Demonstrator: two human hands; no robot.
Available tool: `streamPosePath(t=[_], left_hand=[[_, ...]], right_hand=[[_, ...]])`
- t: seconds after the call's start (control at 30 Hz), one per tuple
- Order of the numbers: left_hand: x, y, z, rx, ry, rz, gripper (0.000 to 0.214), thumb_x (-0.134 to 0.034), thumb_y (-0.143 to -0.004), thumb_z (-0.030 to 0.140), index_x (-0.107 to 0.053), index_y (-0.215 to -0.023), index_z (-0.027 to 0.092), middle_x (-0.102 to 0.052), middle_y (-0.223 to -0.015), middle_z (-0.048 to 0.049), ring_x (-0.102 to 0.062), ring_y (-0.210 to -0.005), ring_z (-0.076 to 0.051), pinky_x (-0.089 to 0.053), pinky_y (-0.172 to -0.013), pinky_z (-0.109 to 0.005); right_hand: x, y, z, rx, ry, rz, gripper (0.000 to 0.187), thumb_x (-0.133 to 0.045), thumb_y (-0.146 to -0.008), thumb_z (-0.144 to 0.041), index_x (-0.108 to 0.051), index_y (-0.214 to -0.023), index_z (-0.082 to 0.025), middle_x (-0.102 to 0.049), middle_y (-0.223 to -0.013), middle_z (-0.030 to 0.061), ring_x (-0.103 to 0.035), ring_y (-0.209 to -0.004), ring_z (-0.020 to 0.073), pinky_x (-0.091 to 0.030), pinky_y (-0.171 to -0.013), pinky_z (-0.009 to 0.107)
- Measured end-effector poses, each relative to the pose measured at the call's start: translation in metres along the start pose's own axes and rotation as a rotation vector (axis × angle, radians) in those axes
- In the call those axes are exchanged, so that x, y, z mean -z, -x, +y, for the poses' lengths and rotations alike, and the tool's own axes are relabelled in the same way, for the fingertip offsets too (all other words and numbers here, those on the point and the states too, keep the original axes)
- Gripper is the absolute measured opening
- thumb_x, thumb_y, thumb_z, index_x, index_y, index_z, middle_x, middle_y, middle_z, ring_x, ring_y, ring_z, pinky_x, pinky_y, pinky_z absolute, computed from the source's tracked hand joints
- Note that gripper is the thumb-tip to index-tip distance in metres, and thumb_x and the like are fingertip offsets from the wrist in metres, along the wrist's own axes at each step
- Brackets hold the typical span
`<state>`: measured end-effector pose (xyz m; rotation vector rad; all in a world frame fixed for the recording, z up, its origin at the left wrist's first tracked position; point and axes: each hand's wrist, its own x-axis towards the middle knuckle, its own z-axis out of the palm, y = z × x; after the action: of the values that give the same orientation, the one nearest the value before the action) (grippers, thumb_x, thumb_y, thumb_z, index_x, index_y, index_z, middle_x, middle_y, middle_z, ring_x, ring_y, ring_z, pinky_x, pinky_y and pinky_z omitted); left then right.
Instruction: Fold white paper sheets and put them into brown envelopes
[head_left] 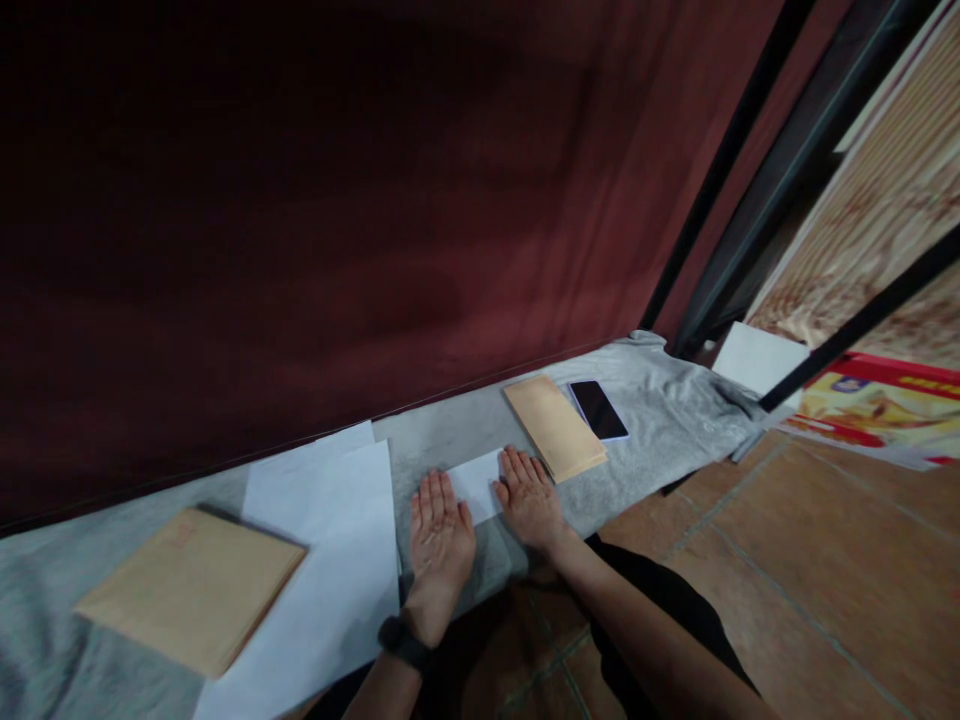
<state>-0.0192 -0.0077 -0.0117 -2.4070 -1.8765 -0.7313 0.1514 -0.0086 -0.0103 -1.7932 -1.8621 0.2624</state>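
A small white piece of paper [477,487], perhaps folded, lies on the grey cloth between my two hands. My left hand [438,530] rests flat at its left end, fingers stretched out, with a dark band on the wrist. Flat on the right end of the paper is my right hand [529,497], its fingers extended and the thumb a little apart. Just beyond the right fingertips lie brown envelopes [555,425]. Large white sheets of paper [337,560] are spread to the left of my left hand.
A stack of brown envelopes [193,590] sits at the far left, partly over the white sheets. A phone [598,410] lies at the right. The narrow grey-covered surface [667,400] runs along a dark red curtain [337,250]. Black poles [720,170] stand at right, above a tiled floor [765,570].
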Motion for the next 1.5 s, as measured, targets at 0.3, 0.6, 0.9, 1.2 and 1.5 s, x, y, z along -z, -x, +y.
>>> streamPosePath(t=[0.3, 0.6, 0.9, 1.2, 1.5], left_hand=[[-0.002, 0.010, 0.018, -0.183, 0.005, -0.128, 0.056, -0.033, -0.098, 0.022, -0.039, -0.151, 0.005, -0.034, -0.160, -0.0178, -0.027, -0.151, -0.028, -0.023, -0.124, -0.049], [-0.007, 0.009, 0.013, -0.209, -0.014, -0.171, 0.057, -0.027, -0.096, 0.013, -0.039, -0.151, 0.003, -0.034, -0.160, -0.0196, -0.025, -0.152, -0.028, -0.023, -0.123, -0.049], [-0.016, 0.005, 0.007, -0.137, -0.139, -0.115, 0.059, -0.032, -0.099, 0.027, -0.035, -0.153, 0.005, -0.032, -0.161, -0.0182, -0.027, -0.151, -0.029, -0.029, -0.121, -0.049], [-0.018, -0.001, 0.000, -0.075, -0.222, -0.068, 0.058, -0.036, -0.098, 0.029, -0.042, -0.149, 0.002, -0.038, -0.158, -0.0201, -0.033, -0.149, -0.030, -0.030, -0.121, -0.049], [-0.024, -0.006, 0.014, -0.268, -0.195, 0.020, 0.056, -0.038, -0.098, 0.025, -0.037, -0.153, 0.012, -0.042, -0.158, -0.0135, -0.034, -0.149, -0.027, -0.030, -0.121, -0.049]], right_hand=[[0.006, 0.012, 0.001, 0.033, 0.016, 0.003, 0.053, -0.037, -0.102, -0.028, -0.041, -0.152, -0.011, -0.038, -0.159, 0.0144, -0.032, -0.149, 0.0282, -0.027, -0.122, 0.050], [0.018, 0.008, -0.012, 0.273, 0.005, -0.190, 0.048, -0.031, -0.106, -0.029, -0.048, -0.148, -0.014, -0.046, -0.154, 0.0127, -0.039, -0.146, 0.0229, -0.030, -0.121, 0.047], [0.000, 0.002, -0.002, 0.261, 0.199, -0.032, 0.051, -0.038, -0.105, -0.034, -0.043, -0.151, -0.012, -0.043, -0.156, 0.0119, -0.038, -0.146, 0.0234, -0.030, -0.121, 0.044], [-0.009, -0.003, 0.013, 0.252, 0.259, 0.108, 0.052, -0.041, -0.105, -0.034, -0.042, -0.151, -0.011, -0.050, -0.151, 0.0143, -0.043, -0.143, 0.0266, -0.036, -0.116, 0.044], [-0.007, -0.005, 0.008, 0.208, 0.231, 0.066, 0.049, -0.038, -0.104, -0.026, -0.046, -0.149, -0.010, -0.048, -0.153, 0.0135, -0.039, -0.145, 0.0261, -0.034, -0.118, 0.045]])
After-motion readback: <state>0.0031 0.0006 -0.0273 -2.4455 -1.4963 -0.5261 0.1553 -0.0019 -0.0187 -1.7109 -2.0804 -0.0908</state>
